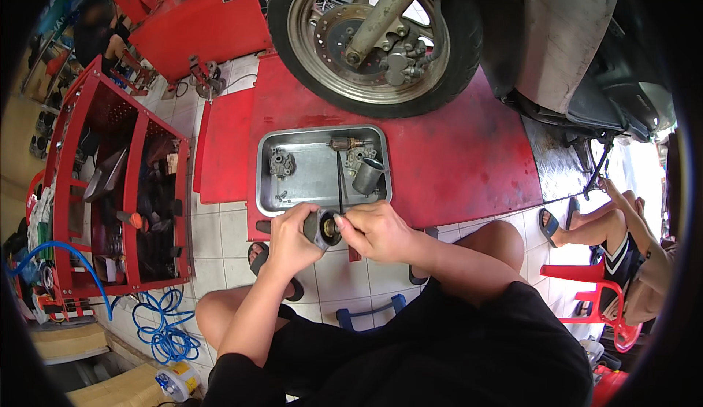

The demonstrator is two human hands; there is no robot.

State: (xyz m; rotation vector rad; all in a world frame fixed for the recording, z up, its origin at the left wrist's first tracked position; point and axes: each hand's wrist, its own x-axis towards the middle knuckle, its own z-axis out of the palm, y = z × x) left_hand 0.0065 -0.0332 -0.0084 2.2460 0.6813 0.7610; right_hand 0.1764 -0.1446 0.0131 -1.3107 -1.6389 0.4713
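My left hand [294, 238] is closed round a small cup-shaped metal housing [313, 228], its dark round opening turned toward my right hand. My right hand [377, 231] is closed, with the thumb at the housing's rim. A thin dark rod [340, 180] runs from its fingers out over the tray. Just beyond my hands, a steel tray [262, 180] holds a motor armature [344, 143], a grey metal cylinder [367, 178] and cast metal pieces, one a cast cover [281, 164] at the left. Where the rod ends inside my right hand is hidden.
The tray rests on a red lift platform [469, 158] under a motorcycle's front wheel [381, 41]. A red tool cart [132, 209] stands left, near a coiled blue hose [167, 326]. A blue stool [372, 312] is beneath me. At the right, a person sits on a red chair [586, 279].
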